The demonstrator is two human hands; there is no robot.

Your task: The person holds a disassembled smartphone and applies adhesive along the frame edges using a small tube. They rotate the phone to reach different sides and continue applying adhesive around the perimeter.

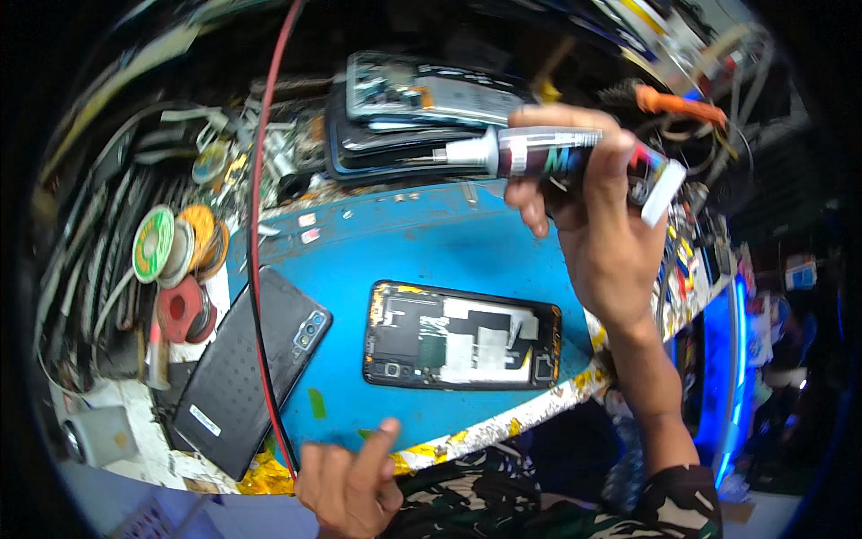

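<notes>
My right hand (602, 216) is raised over the back right of the blue mat and wrapped round a dark glue tube (548, 153). The tube's narrow metal-tipped nozzle points left and its white flat end sticks out past my palm. Below it on the mat lies an opened phone housing (462, 337), inner side up, with whitish strips and orange edges inside. Down at the bench's front edge is my left hand (350, 485), nothing seen in it, one finger stretched out and the others loosely bent. A black phone back cover (251, 368) lies slanted at the left.
A red-and-black cable (258, 180) crosses the view from the top down to my left hand. Stacked phones (431, 99) stand behind the mat. Wire spools (154, 242) and tweezers-like tools crowd the left. An orange-handled tool (680, 105) lies at the back right.
</notes>
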